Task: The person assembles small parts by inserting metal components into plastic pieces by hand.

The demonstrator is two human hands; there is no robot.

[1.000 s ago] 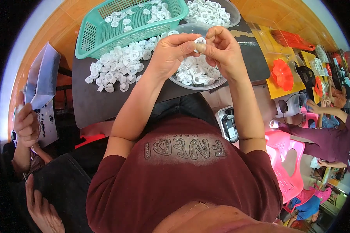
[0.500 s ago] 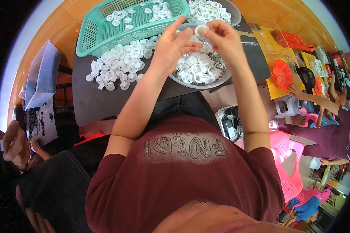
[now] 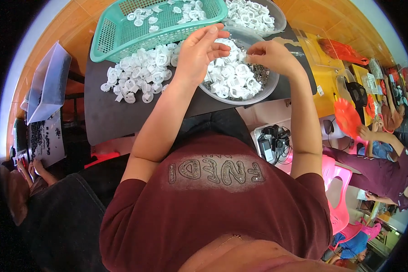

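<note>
Left hand released, fingers loosely spread, nothing seen in it, raised over the left side of a round clear plastic bowl. Right hand over the bowl's right side, fingers bent toward the contents; fingertips partly hidden, so can't tell if it pinches a piece. Small white plastic discs with raised square parts lie piled in the bowl, below and between the hands, with small dark shiny bits under and beside them, closest to the right hand. More white pieces: loose heap on the dark flat table, left of the left hand; some in a green mesh plastic basket beyond and left of the left hand; lots in a second clear bowl beyond the hands. Step in hand looks like handling pieces one at a time at the near bowl, with the right hand either reaching for something or letting go. From here a pickup calls for a fingertip pinch on one small part without dragging its tangled neighbours, left hand clear but near enough to steady the piece.
</note>
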